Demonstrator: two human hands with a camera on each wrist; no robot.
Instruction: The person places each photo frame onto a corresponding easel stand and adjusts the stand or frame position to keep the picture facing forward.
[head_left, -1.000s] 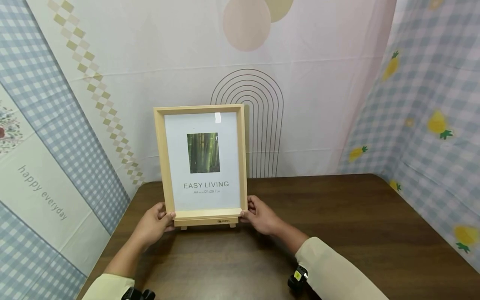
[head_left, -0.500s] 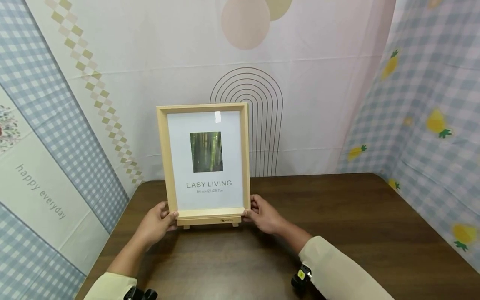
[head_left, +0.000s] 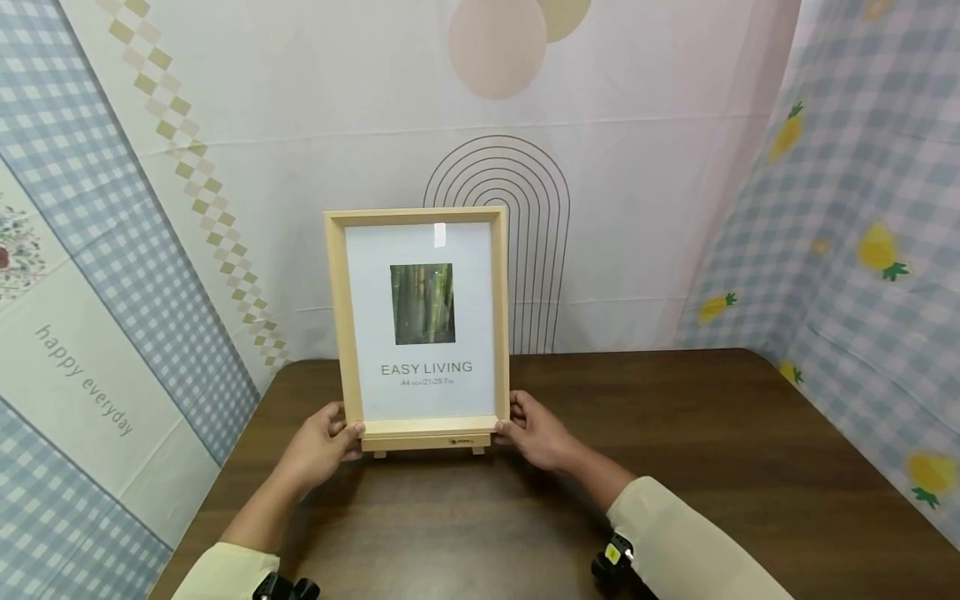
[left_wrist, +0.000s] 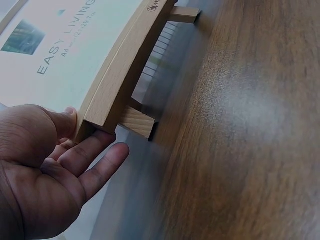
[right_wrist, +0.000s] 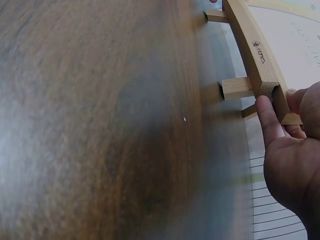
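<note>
A light wooden picture frame (head_left: 335, 325) with a bamboo photo and the words "EASY LIVING" leans upright on a small wooden easel (head_left: 426, 442). My left hand (head_left: 318, 446) grips the frame's lower left corner, its thumb on the front face. At the lower right corner my right hand (head_left: 538, 433) holds the frame the same way. In the left wrist view, fingers (left_wrist: 90, 155) reach under the end of the easel's ledge (left_wrist: 125, 75). The right wrist view has a finger (right_wrist: 269, 117) touching the ledge's other end, beside the short easel legs (right_wrist: 236, 89).
The dark brown wooden table (head_left: 675, 433) extends to both sides and in front of the easel. A pale patterned cloth (head_left: 637, 208) hangs behind it. Checked cloths hang at the left (head_left: 97, 167) and right (head_left: 847, 308).
The frame and easel have shifted a little to the right in the head view, with both hands keeping their grip at the lower corners.
</note>
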